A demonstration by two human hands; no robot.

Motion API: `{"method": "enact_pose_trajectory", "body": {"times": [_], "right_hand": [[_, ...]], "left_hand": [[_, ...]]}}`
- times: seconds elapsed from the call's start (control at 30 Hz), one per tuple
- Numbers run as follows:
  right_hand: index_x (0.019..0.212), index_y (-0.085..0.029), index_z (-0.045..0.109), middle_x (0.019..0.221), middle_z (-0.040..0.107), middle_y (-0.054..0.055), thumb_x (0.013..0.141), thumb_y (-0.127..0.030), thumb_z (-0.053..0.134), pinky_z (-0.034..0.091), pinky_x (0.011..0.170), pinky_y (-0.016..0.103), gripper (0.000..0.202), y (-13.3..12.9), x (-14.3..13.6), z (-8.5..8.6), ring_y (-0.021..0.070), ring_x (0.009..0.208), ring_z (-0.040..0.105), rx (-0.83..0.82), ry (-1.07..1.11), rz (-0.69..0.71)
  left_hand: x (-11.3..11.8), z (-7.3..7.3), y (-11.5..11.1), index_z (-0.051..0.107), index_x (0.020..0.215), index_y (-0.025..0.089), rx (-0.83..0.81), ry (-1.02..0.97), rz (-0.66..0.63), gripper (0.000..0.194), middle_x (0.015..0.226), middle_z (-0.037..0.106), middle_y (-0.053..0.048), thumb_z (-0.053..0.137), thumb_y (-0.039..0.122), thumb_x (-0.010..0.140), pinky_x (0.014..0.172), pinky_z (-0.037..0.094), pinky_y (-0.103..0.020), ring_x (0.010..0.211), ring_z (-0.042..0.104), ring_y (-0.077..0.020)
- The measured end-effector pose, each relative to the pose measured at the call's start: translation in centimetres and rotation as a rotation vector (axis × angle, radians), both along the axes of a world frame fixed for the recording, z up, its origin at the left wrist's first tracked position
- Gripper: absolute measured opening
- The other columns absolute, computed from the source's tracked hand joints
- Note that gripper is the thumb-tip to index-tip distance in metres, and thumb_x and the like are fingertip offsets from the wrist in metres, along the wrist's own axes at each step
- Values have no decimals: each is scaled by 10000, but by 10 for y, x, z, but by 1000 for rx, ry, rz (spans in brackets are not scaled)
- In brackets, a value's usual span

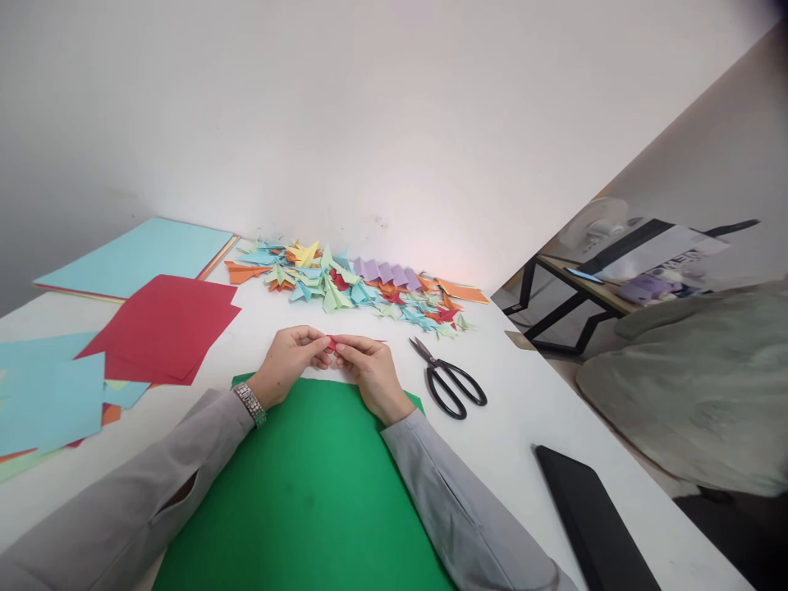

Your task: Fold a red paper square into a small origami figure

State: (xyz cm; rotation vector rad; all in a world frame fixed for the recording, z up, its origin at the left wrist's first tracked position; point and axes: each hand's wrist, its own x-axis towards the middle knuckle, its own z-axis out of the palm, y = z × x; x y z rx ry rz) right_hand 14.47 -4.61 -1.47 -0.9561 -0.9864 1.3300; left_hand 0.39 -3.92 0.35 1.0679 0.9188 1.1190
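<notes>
Both hands meet above the far edge of a green sheet (301,476) on the white table. Between their fingertips is a small piece of folded red paper (332,344), mostly covered by the fingers; its exact shape cannot be made out. My left hand (290,361), with a metal watch on the wrist, pinches it from the left. My right hand (374,373) pinches the same piece from the right, and a thin red tip shows beyond its knuckles. Scissors (452,377) with black handles lie to the right of my right hand, blades partly apart.
Folded paper shapes (332,283) in many colours are heaped along the wall. Red sheets (169,324), blue sheets (55,398) and a large paper stack (141,254) lie at the left. A black flat device (591,517) rests near the table's right edge. A bench (579,283) stands beyond.
</notes>
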Motion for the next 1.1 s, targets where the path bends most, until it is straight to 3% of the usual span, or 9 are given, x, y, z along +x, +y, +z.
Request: {"method": "enact_pose_trajectory", "body": {"times": [0.67, 1.1], "right_hand": [[737, -200, 761, 595, 687, -4, 601, -238, 758, 419, 568, 264, 141, 1, 1, -2, 103, 522, 539, -3, -19, -12], [728, -201, 762, 581, 680, -8, 598, -251, 765, 421, 569, 265, 140, 0, 1, 0, 102, 517, 533, 0, -21, -6]], "left_hand": [[1, 3, -1, 588, 758, 113, 20, 42, 42, 111, 495, 633, -5, 656, 181, 701, 523, 501, -231, 469, 597, -110], [0, -1, 1, 552, 852, 126, -13, 3, 14, 255, 541, 640, -5, 697, 276, 704, 545, 513, -268, 511, 613, -133]]}}
